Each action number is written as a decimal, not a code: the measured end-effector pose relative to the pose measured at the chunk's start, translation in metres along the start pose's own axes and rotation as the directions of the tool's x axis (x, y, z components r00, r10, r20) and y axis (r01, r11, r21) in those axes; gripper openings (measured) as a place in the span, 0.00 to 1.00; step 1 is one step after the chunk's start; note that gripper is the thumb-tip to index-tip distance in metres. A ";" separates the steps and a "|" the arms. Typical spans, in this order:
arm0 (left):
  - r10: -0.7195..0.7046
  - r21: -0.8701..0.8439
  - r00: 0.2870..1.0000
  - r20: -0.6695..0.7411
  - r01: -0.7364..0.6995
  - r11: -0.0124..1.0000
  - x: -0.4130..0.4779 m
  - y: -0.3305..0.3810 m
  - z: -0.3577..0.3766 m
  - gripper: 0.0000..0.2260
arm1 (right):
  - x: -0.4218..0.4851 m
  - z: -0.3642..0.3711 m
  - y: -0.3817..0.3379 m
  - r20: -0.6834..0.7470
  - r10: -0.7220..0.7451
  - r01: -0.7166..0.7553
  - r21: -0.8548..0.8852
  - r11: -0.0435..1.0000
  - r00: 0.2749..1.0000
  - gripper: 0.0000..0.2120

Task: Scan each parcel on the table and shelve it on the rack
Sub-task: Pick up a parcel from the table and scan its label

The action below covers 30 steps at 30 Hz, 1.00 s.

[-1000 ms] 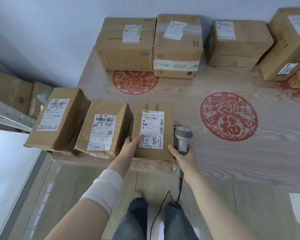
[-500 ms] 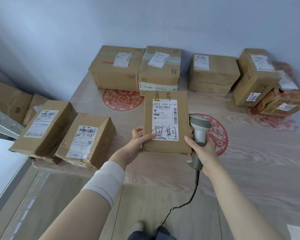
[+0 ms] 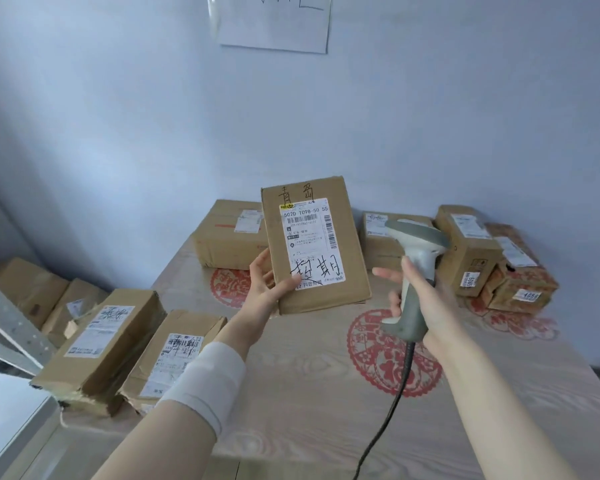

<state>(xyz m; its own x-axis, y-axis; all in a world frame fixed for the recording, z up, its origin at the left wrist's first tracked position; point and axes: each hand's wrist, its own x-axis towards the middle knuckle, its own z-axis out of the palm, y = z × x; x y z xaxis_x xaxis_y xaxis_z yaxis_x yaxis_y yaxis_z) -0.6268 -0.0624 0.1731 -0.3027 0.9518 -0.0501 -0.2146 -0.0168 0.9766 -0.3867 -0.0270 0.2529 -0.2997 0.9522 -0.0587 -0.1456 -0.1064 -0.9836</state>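
The scan step is in hand. The left hand (image 3: 262, 289) holds the parcel (image 3: 317, 244) up above the bench (image 3: 309, 393), its grip clamped on the lower left edge, thumb across the bottom corner of the label (image 3: 309, 237), which faces the person. Just beside it at 3 o'clock, the right hand (image 3: 423, 299) has its grip wrapped round the handle of the corded scanner (image 3: 416, 244), head turned toward 9 o'clock. Next, I judge, the head must be aimed at the barcode near the label's top; then the parcel goes to the rack (image 3: 11, 323) at 9 o'clock. Other parcels (image 3: 97, 344) wait on the bench.
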 end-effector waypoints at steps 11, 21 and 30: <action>0.107 0.118 0.994 0.002 -0.107 0.987 0.001 0.017 0.002 0.44 | -0.013 0.057 -0.039 0.267 0.062 -0.029 -0.124 0.992 0.962 0.19; 0.078 0.119 0.997 0.007 -0.078 0.990 0.000 0.016 -0.004 0.45 | -0.016 0.055 -0.035 0.265 0.066 -0.024 -0.156 0.987 0.962 0.23; 0.074 0.096 0.997 0.009 -0.074 0.993 -0.004 0.013 -0.006 0.44 | -0.023 0.053 -0.038 0.274 0.068 -0.042 -0.100 0.994 0.959 0.19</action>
<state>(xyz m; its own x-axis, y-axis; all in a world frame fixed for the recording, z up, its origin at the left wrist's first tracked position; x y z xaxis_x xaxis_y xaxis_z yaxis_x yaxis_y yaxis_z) -0.6341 -0.0678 0.1846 -0.3091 0.9507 0.0240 -0.1015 -0.0580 0.9931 -0.4239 -0.0597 0.3005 -0.5557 0.8279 -0.0767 -0.0382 -0.1176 -0.9923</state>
